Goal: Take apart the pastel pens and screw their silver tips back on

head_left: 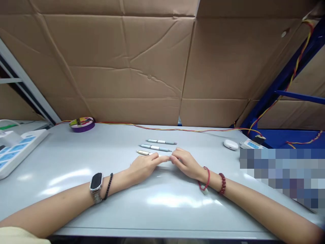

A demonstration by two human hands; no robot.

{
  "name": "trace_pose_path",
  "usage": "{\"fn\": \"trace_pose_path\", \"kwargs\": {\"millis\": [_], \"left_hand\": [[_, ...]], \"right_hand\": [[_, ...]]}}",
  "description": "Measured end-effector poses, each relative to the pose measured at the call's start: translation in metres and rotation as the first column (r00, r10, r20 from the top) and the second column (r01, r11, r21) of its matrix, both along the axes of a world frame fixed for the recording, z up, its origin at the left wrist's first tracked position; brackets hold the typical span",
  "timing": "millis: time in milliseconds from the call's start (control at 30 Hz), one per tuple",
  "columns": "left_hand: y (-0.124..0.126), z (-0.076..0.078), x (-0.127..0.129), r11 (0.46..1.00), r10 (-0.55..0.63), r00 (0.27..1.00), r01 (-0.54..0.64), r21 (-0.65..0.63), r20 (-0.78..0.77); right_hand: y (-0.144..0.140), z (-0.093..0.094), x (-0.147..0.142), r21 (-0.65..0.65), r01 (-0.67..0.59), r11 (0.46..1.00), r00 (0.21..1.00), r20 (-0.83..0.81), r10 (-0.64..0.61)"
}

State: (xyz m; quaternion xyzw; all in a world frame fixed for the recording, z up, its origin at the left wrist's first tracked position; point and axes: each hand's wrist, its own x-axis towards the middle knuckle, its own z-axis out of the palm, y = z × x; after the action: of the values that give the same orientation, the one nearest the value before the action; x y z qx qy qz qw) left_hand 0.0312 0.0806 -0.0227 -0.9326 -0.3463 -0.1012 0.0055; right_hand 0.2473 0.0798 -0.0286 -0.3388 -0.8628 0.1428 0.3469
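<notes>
Three pens lie in a row on the grey table (76, 176): a far pen (160, 142), a middle pen (154, 147), and a near pen (143, 153) with a cream-coloured end. My left hand (143, 166) and my right hand (185, 163) rest on the table and meet fingertip to fingertip over the near pen, both pinching its right part. The pen's right end is hidden under the fingers. A watch and a black bead bracelet are on my left wrist, red bracelets on my right.
A white power strip (15, 150) lies at the left edge. A purple tape roll (82, 124) sits at the back left, a white earbud case (231, 144) at the right. Red-yellow wires (177, 129) run along the cardboard wall. A blue frame stands at the right.
</notes>
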Motion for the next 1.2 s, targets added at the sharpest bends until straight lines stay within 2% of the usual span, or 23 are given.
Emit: {"fn": "trace_pose_path", "kwargs": {"millis": [233,367,500,633,767,967,1200], "left_hand": [[0.002,-0.001,-0.002,1.0,-0.026,1.0,0.026,0.013,0.016],[0.001,0.001,-0.002,1.0,-0.023,0.999,0.022,0.018,0.031],[0.0,0.001,-0.002,1.0,-0.021,0.999,0.02,0.024,0.034],[0.0,-0.002,-0.002,0.998,-0.06,0.998,0.06,0.028,0.013],[0.001,-0.002,-0.003,0.998,-0.056,0.998,0.055,0.018,0.015],[0.001,0.001,-0.001,0.998,-0.016,0.998,0.02,-0.058,0.063],[0.001,0.002,0.0,0.996,-0.024,0.993,0.034,-0.086,0.113]], "right_hand": [[-0.001,0.004,0.001,-0.014,-0.059,0.998,0.997,-0.048,0.058],[-0.003,0.006,0.0,-0.003,-0.047,0.999,0.995,-0.09,0.047],[-0.001,0.01,0.005,0.002,0.037,0.999,0.989,-0.145,-0.036],[0.012,0.009,0.018,-0.006,0.208,0.978,0.962,-0.181,-0.206],[0.028,0.002,0.031,-0.047,0.309,0.95,0.944,-0.103,-0.312],[0.036,-0.004,0.035,-0.152,0.318,0.936,0.948,0.086,-0.308],[0.036,-0.004,0.032,-0.156,0.372,0.915,0.923,0.17,-0.347]]}}
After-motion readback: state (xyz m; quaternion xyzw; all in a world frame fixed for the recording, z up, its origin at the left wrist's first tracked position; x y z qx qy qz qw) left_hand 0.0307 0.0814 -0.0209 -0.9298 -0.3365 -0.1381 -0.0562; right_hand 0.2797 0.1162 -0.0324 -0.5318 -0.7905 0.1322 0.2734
